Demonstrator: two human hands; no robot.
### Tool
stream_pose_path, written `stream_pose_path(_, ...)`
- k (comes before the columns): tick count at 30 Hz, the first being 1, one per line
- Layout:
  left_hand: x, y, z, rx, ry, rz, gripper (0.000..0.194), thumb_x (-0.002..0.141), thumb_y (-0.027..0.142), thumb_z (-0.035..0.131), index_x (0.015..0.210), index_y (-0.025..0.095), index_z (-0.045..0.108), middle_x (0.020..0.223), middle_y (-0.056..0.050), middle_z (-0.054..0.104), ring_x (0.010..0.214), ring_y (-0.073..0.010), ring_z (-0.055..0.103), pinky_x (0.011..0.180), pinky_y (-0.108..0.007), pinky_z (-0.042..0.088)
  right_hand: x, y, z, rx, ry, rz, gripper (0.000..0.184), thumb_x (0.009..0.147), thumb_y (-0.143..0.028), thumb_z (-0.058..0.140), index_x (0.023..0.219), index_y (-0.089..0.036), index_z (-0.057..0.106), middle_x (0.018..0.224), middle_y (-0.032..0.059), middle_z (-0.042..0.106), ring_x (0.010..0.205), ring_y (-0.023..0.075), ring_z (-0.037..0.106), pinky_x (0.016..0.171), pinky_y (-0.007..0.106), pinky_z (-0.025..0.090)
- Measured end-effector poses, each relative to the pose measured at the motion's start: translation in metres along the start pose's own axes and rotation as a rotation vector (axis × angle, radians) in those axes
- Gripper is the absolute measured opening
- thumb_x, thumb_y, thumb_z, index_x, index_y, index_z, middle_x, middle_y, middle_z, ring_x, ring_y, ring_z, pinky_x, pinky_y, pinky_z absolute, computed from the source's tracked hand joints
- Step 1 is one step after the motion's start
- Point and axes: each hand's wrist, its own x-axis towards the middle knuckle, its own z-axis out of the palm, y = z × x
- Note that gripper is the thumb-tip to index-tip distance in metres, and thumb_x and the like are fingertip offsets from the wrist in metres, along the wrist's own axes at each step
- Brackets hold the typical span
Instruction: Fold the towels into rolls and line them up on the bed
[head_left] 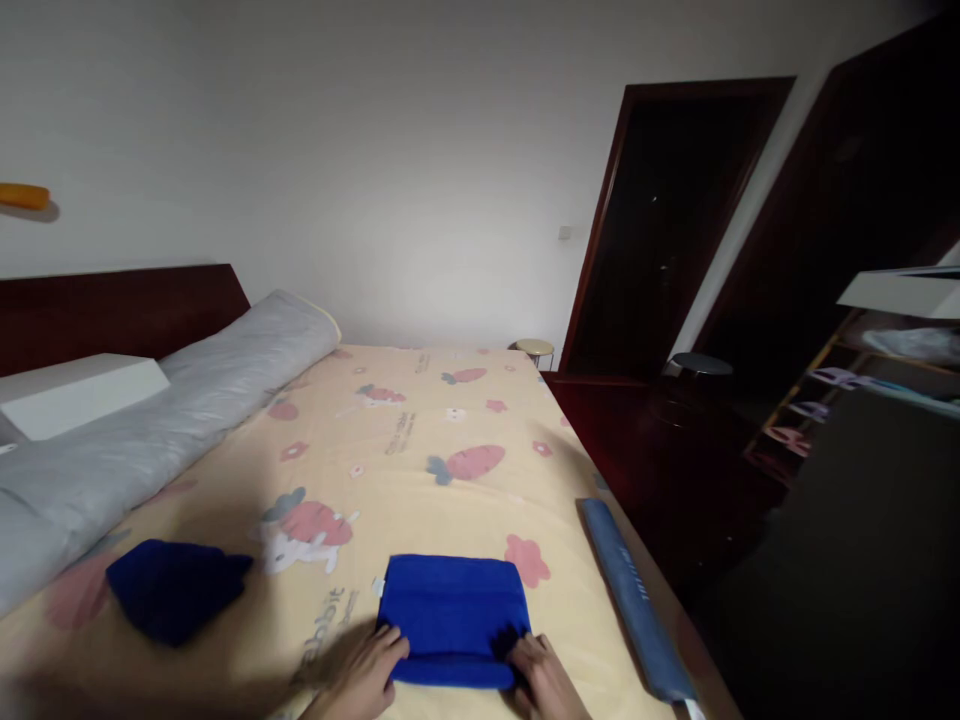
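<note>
A blue cloth (454, 600), folded into a rectangle, lies flat on the bed close in front of me, its near edge turned over in a narrow strip. At its lower left corner my left hand (367, 668) has its fingers closed on the cloth's edge. My right hand (546, 675) pinches the opposite near corner, fingertips bent into the fabric. A small white tag shows at the cloth's left side. Off to the left rests a second blue cloth (176, 588), dark and loosely bunched, touched by neither hand.
The bed has a cream sheet (390, 430) printed with carrots and rabbits. A long blue-grey sleeve-like case (637, 600) lies along its right edge. At left are a rolled grey quilt (195, 380) and a white box (90, 393). Stools (535, 348) and a rack (810, 390) stand beyond.
</note>
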Motion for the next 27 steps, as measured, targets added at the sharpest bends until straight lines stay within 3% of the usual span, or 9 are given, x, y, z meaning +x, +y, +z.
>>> stream_pose_path(5, -0.005, 0.002, -0.008, -0.07, 0.012, -0.161, 0.043, 0.068, 0.007, 0.047, 0.1, 0.032, 0.061, 0.107, 0.004, 0.069, 0.104, -0.0151, 0.062, 0.091, -0.026, 0.046, -0.001, 0.0, -0.003, 0.023, 0.02, 0.12, 0.041, 0.071, -0.015, 0.041, 0.103, -0.024, 0.065, 0.107, 0.0037, 0.07, 0.103, 0.0219, 0.06, 0.095, 0.037, 0.041)
stream_pose_path(8, 0.014, 0.009, -0.003, -0.028, 0.019, -0.257, 0.044, 0.072, 0.007, 0.044, 0.105, 0.027, 0.064, 0.111, -0.002, 0.071, 0.112, -0.0205, 0.061, 0.1, -0.036, 0.043, 0.017, -0.011, 0.0, -0.099, 0.012, 0.237, 0.046, 0.073, -0.014, 0.04, 0.111, -0.018, 0.067, 0.117, 0.0116, 0.068, 0.115, 0.0288, 0.057, 0.104, 0.047, 0.035)
stream_pose_path(11, 0.038, 0.032, 0.021, 0.006, 0.041, -0.276, 0.055, 0.075, 0.008, 0.041, 0.126, 0.02, 0.058, 0.138, -0.011, 0.059, 0.131, -0.0275, 0.049, 0.111, -0.048, 0.034, 0.04, -0.036, 0.016, -0.076, 0.045, 0.215, 0.054, 0.076, -0.016, 0.042, 0.127, -0.017, 0.06, 0.134, 0.0133, 0.06, 0.129, 0.0296, 0.049, 0.113, 0.047, 0.027)
stream_pose_path(15, 0.057, 0.051, 0.063, 0.051, 0.169, -0.137, 0.057, 0.084, 0.012, 0.037, 0.139, 0.022, 0.049, 0.145, -0.007, 0.053, 0.134, -0.0214, 0.048, 0.111, -0.04, 0.039, 0.061, -0.058, 0.044, 0.052, 0.013, 0.077, 0.052, 0.087, -0.027, 0.041, 0.139, -0.026, 0.049, 0.145, 0.0027, 0.052, 0.137, 0.0211, 0.043, 0.117, 0.04, 0.026)
stream_pose_path(18, 0.045, 0.024, 0.07, 0.119, 0.298, -0.116, 0.047, 0.094, 0.026, 0.036, 0.139, 0.026, 0.049, 0.144, -0.004, 0.055, 0.13, -0.0206, 0.052, 0.108, -0.041, 0.043, 0.057, -0.032, 0.048, -0.019, 0.073, 0.17, 0.053, 0.096, -0.045, 0.03, 0.14, -0.023, 0.048, 0.15, 0.0051, 0.045, 0.141, 0.0245, 0.038, 0.116, 0.046, 0.028)
stream_pose_path(22, 0.017, -0.025, 0.056, 0.229, 0.419, -0.158, 0.043, 0.096, 0.04, 0.038, 0.134, 0.029, 0.054, 0.139, -0.003, 0.059, 0.128, -0.0236, 0.053, 0.105, -0.046, 0.043, 0.032, 0.024, 0.037, -0.13, 0.202, 0.292, 0.057, 0.097, -0.053, 0.028, 0.138, -0.021, 0.05, 0.149, 0.0082, 0.044, 0.141, 0.0273, 0.037, 0.113, 0.051, 0.034)
stream_pose_path(24, 0.019, -0.022, 0.052, 0.265, 0.461, -0.14, 0.041, 0.097, 0.036, 0.037, 0.133, 0.029, 0.056, 0.137, -0.002, 0.061, 0.127, -0.0216, 0.054, 0.105, -0.043, 0.043, 0.03, 0.028, 0.036, -0.148, 0.235, 0.274, 0.055, 0.097, -0.052, 0.028, 0.138, -0.022, 0.051, 0.149, 0.0085, 0.044, 0.14, 0.0272, 0.038, 0.112, 0.051, 0.035)
stream_pose_path(27, 0.045, 0.014, 0.053, 0.283, 0.475, -0.025, 0.045, 0.098, 0.03, 0.033, 0.14, 0.026, 0.046, 0.143, -0.002, 0.055, 0.131, -0.0162, 0.051, 0.104, -0.035, 0.043, 0.049, 0.0, 0.04, -0.088, 0.178, 0.129, 0.052, 0.098, -0.05, 0.026, 0.141, -0.028, 0.046, 0.15, 0.0047, 0.043, 0.14, 0.0235, 0.039, 0.114, 0.046, 0.035)
